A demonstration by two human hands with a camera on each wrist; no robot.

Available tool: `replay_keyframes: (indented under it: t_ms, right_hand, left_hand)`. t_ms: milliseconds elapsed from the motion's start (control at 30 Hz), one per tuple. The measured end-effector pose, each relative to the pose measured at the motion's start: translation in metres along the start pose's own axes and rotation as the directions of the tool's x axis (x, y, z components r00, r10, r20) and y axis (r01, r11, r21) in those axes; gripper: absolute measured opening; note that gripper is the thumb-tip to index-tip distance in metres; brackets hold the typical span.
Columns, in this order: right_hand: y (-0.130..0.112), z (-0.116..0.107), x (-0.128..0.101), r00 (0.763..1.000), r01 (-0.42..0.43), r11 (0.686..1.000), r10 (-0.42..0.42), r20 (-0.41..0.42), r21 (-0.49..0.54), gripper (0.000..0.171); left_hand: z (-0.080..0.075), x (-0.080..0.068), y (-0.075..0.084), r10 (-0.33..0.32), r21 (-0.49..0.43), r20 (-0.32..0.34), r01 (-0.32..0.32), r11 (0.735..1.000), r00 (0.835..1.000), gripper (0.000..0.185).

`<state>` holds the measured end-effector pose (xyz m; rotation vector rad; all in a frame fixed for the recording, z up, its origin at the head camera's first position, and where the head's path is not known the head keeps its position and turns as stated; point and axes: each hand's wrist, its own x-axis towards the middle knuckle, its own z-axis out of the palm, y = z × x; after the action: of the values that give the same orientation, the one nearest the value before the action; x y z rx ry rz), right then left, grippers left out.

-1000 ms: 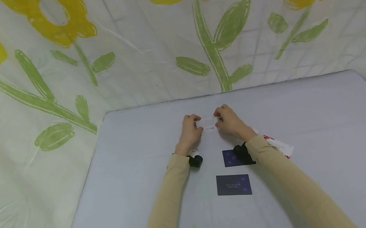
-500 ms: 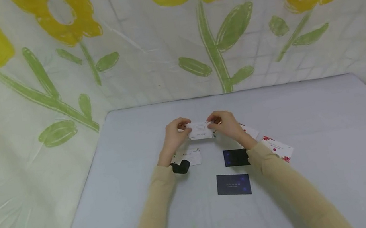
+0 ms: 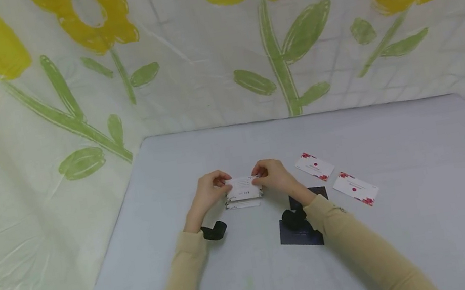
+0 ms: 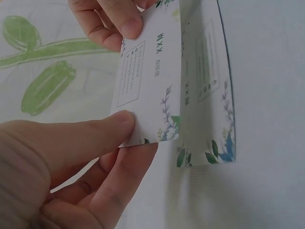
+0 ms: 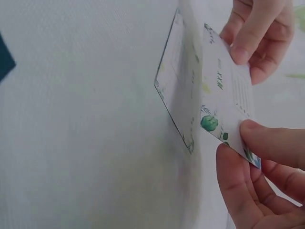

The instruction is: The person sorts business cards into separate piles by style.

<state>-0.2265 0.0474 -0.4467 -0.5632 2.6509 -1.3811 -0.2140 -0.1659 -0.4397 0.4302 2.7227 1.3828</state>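
Note:
My left hand and right hand pinch a white business card by its two short ends, thumbs on the printed face. Leaf sprigs and a few lines of text decorate it, as the held card shows in the left wrist view. Just beyond its near edge lies a second white card of like design, partly covered from the head camera. In the right wrist view this lower card rests on the table, apart from the tilted one above it.
Two white cards with red flowers, a farther one and a nearer one, lie to the right. Two dark blue cards, one upper and one lower, are partly hidden under my right wrist. A flowered curtain hangs behind the table.
Both hands have carried the white card leftward and nearer to me, over the second white card. The red-flowered cards have come out from behind my right arm.

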Motion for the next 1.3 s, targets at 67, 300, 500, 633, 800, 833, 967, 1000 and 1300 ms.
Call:
replay_keyframes:
  t_ms: [67, 300, 500, 633, 800, 833, 967, 1000, 1300]
  right_hand:
    - [0.001, 0.003, 0.0, 1.0, -0.002, 1.0, 0.002, 0.019, 0.0, 0.012]
    - [0.002, 0.011, 0.0, 0.995, -0.009, 1.0, 0.01, 0.097, -0.012, 0.01]
    - [-0.003, 0.012, -0.002, 0.993, -0.011, 0.999, 0.017, 0.118, -0.048, 0.008]
    - [-0.005, 0.014, -0.004, 0.994, -0.014, 0.994, 0.026, 0.11, -0.108, 0.007]
    - [-0.007, 0.017, -0.005, 0.995, 0.005, 0.979, 0.016, 0.099, -0.204, 0.008]
    - [-0.008, 0.018, -0.005, 0.995, 0.005, 0.976, 0.017, 0.1, -0.219, 0.008]
    - [-0.009, 0.019, -0.007, 0.995, 0.009, 0.959, 0.019, 0.099, -0.282, 0.009]
    - [-0.009, 0.019, -0.007, 0.995, 0.011, 0.955, 0.02, 0.099, -0.296, 0.01]
    - [-0.01, 0.02, -0.009, 0.995, 0.015, 0.938, 0.021, 0.099, -0.345, 0.008]
  left_hand:
    - [0.0, -0.002, -0.003, -0.011, 0.0, 0.009, 0.011, 1.0, 1.0, 0.017]
    - [0.002, -0.008, -0.01, -0.017, 0.039, 0.037, 0.016, 0.999, 0.999, 0.018]
    - [0.007, -0.008, -0.012, -0.012, 0.093, 0.021, 0.01, 0.996, 1.0, 0.016]
    - [0.01, -0.008, -0.013, 0.014, 0.14, 0.012, -0.015, 0.99, 1.0, 0.015]
    - [0.013, -0.008, -0.012, 0.029, 0.192, 0.011, -0.031, 0.981, 1.0, 0.014]
    - [0.013, -0.008, -0.011, 0.029, 0.2, 0.012, -0.031, 0.979, 1.0, 0.014]
    - [0.014, -0.008, -0.01, 0.022, 0.232, 0.018, -0.026, 0.972, 1.0, 0.014]
    - [0.014, -0.007, -0.009, 0.018, 0.241, 0.021, -0.022, 0.97, 1.0, 0.014]
    - [0.015, -0.008, -0.005, -0.031, 0.296, 0.035, 0.019, 0.955, 0.999, 0.013]
